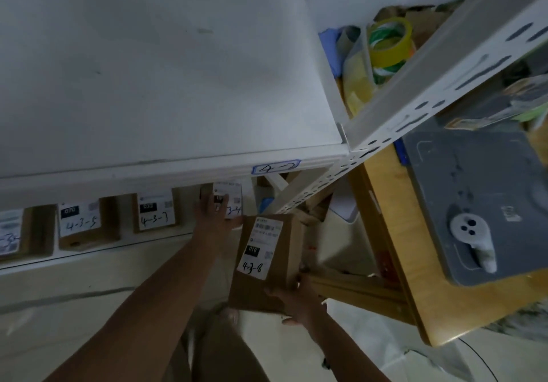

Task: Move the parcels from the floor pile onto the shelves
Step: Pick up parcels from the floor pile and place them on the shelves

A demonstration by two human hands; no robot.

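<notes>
Head view: looks down the front of a white rack, both bare forearms reaching in from the bottom.
Top shelf board (pixel 148 70): broad white sheet filling the upper left; every place below is given from it.
Bench (pixel 415 307): wooden, to the right of the board and lower, past the rack's corner.
Rack post (pixel 444 85): white slotted upright, meeting the board at its right front corner.
Grey tray (pixel 480 180): lies on the bench, right of the board, with a white fitting on it.
Lower shelf (pixel 89 252): directly beneath the board, carrying a row of brown parcels.
Held parcel (pixel 267 263): brown carton marked 4-3-8, in the air below the board's right front corner, just outside the lower shelf.
4-3-5 parcel (pixel 80 221): under the board, left part of the row.
4-3-7 parcel (pixel 154 214): under the board, mid row.
End parcel (pixel 232 200): under the board's right end, last in the row, label partly covered.
Right hand (pixel 299 298): clasps the held parcel's near lower corner.
Left hand (pixel 212 212): under the board's front edge, fingers spread flat on the end parcel's face, not clenched.
Tape roll (pixel 388 43): yellow-green, beyond the board's right edge amid clutter.
Tag (pixel 275 168): blue-bordered, on the board's front edge, writing partly unreadable.
</notes>
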